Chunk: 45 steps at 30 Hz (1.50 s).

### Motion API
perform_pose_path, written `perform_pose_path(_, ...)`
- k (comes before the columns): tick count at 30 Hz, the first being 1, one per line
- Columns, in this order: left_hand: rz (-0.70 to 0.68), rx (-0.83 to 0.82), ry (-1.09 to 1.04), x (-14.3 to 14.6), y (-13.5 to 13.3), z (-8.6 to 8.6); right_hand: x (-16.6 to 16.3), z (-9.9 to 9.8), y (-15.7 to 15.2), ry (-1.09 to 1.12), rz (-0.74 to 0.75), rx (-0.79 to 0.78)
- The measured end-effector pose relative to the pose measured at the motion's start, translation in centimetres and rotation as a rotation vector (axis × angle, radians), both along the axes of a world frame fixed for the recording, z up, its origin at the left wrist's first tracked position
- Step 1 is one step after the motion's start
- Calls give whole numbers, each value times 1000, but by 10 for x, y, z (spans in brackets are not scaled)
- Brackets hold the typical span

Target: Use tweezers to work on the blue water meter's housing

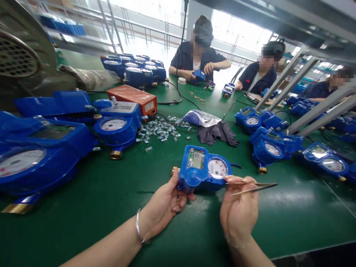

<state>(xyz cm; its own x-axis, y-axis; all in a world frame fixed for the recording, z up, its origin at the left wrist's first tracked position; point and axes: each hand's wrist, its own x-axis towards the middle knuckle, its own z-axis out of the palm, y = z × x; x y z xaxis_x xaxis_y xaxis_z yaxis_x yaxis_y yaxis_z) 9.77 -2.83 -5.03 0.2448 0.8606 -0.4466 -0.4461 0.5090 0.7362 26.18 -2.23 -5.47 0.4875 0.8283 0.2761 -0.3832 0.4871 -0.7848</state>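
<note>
A blue water meter (204, 168) with a round white dial and a small display window is right in front of me, tilted slightly. My left hand (167, 198) grips its left end, thumb by the brass fitting (175, 170) and fingers curled under the blue housing. In my right hand (241, 207) is a pair of tweezers (263, 186), held between thumb and fingers with the joined end pointing right. That hand's fingertips are at the dial's right edge; the tweezer tips are hidden by the fingers.
Small clear-and-silver parts (161, 129) lie in a heap beyond the meter, near an orange box (133, 98) and a dark cloth (218, 132). More blue meters (116, 124) stand left and right. Across the green table (133, 230), a co-worker (198, 55) handles a blue housing.
</note>
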Motion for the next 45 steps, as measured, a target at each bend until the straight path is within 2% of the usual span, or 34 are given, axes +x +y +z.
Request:
perform_pose_path(4, 102, -43, -137, 31, -19, -3, 15, 2, 27, -6, 1, -28)
perform_pose_path(6, 161, -31, -175, 45, -28, -7, 23, 2, 27, -22, -8, -40)
perform_pose_path(9, 210, -4, -193, 58, -35, -14, 30, -10, 1, -167, -101, -24)
perform_pose_path(11, 192, 12, -197, 60, -37, -19, 29, -24, -27, -366, -163, 22)
perform_pose_path(14, 160, 32, -209, 57, -36, -24, 23, -37, -60, -732, -119, 132)
perform_pose_path(16, 147, 41, -231, 54, -36, -25, 18, -39, -67, -900, -75, 166)
perform_pose_path(18, 132, 45, -258, 53, -37, -27, 14, -37, -64, -980, -75, 156)
perform_pose_path(23, 107, 32, -308, 49, -37, -29, 10, -33, -52, -1023, -73, 104)
perform_pose_path(33, 96, -6, -335, 47, -36, -32, 5, -34, -55, -1074, -59, 108)
perform_pose_path(45, 42, -24, -275, 45, -39, -31, 0, -6, -62, -1326, -95, 121)
